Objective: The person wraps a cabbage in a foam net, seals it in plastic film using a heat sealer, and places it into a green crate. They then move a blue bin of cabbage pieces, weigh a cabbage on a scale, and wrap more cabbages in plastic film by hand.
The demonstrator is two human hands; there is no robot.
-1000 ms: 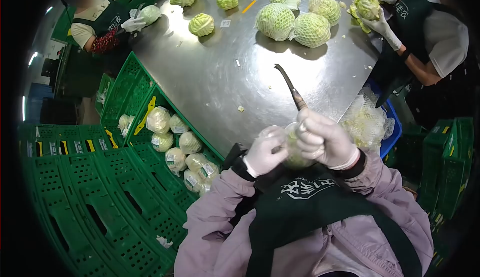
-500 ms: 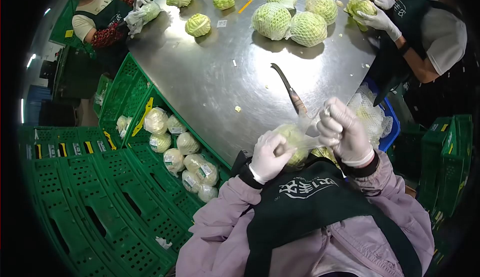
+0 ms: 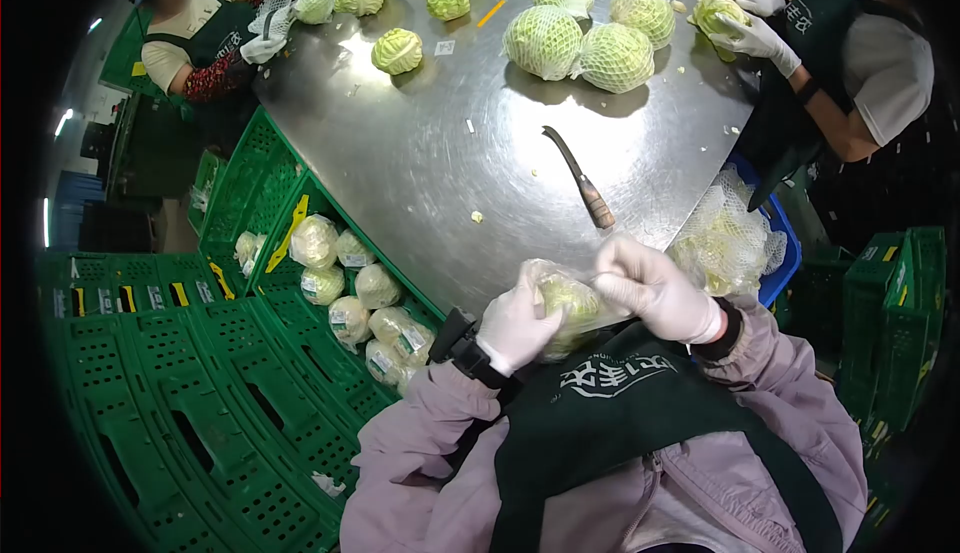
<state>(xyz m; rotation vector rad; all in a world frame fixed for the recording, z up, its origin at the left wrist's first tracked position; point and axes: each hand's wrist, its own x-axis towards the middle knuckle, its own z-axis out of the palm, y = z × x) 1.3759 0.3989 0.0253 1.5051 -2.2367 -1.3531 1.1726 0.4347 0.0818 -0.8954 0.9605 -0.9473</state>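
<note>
A cabbage in clear plastic film (image 3: 572,305) is held close to my apron at the table's near edge. My left hand (image 3: 520,321), in a white glove, curls round the cabbage's left side. At its upper right, my gloved right hand (image 3: 655,288) pinches the film with closed fingers. A curved knife with a wooden handle (image 3: 590,198) lies on the metal table (image 3: 430,173) just beyond my hands. Netted cabbages (image 3: 543,43) and bare ones (image 3: 397,51) sit farther back.
Green crates (image 3: 190,403) fill the left side, one holding wrapped cabbages (image 3: 350,320). A blue bin (image 3: 785,263) with netting (image 3: 735,238) stands at the right. Two co-workers, at the upper left (image 3: 215,28) and right (image 3: 840,43), handle cabbages.
My right hand has moved down and left, closer to the cabbage, and the raised film has come down with it. The left co-worker's hands have moved apart, with netting beside a cabbage.
</note>
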